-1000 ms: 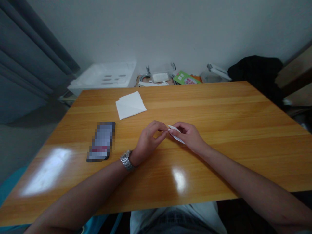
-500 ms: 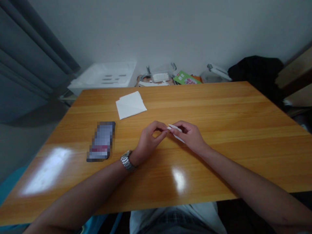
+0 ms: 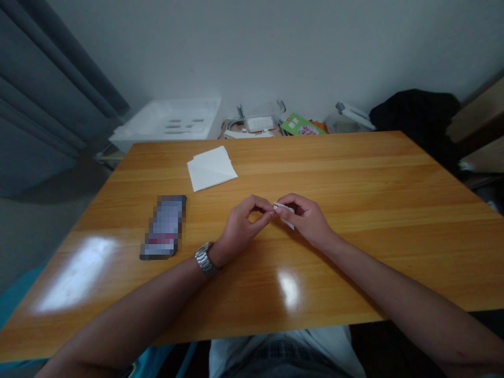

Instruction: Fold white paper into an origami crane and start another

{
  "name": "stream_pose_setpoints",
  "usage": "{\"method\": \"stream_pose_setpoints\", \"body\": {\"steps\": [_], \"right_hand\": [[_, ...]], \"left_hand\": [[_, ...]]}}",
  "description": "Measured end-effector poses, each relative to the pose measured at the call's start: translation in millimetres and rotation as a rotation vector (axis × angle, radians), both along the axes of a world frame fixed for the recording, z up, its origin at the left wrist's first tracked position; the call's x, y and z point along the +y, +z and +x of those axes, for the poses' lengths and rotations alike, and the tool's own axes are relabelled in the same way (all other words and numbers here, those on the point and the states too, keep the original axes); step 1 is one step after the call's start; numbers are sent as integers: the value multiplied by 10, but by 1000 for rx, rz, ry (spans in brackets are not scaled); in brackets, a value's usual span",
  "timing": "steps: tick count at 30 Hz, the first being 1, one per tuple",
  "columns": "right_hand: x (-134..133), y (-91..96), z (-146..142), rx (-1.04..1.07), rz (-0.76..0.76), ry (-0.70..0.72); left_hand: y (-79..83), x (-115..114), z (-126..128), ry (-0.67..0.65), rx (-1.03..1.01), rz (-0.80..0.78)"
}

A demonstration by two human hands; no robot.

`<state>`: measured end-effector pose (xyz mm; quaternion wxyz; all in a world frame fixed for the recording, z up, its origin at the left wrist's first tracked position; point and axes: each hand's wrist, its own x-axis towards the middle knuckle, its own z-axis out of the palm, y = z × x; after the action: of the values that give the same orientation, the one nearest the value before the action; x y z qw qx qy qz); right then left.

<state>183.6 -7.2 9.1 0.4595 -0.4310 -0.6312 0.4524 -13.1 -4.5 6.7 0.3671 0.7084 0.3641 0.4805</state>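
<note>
A narrow white paper strip (image 3: 284, 211) is held at the desk (image 3: 354, 173) centre, pinched between the fingertips of the left hand (image 3: 241, 227) and right hand (image 3: 307, 220); its protruding length has been reduced since the earlier view. A folded paper sheet (image 3: 211, 169) lies at 11 o'clock.

the left hand (image 3: 240, 228) and right hand (image 3: 307, 220) meet near the frame's centre, their fingers (image 3: 262, 203) curled and pinched, tips almost touching.
</note>
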Motion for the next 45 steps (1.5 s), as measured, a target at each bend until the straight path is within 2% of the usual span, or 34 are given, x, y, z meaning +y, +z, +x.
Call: {"method": "stream_pose_setpoints", "body": {"steps": [8,16,28,34,41,45], "right_hand": [[-3,-10,-4,-2,24,18],[-6,2,-1,-15,28,22],[8,-14,-38,96,-109,-14],[29,-85,-17,104,-81,-4],[45,-69,25,-12,84,0],[37,-45,41,-85,144,10]], "left_hand": [[-56,6,24,-1,-62,-52],[-20,11,26,-3,-21,-22],[-24,17,40,0,37,-50],[-5,27,37,28,106,-31],[6,39,10,68,205,155],[3,46,-4,58,245,208]]}}
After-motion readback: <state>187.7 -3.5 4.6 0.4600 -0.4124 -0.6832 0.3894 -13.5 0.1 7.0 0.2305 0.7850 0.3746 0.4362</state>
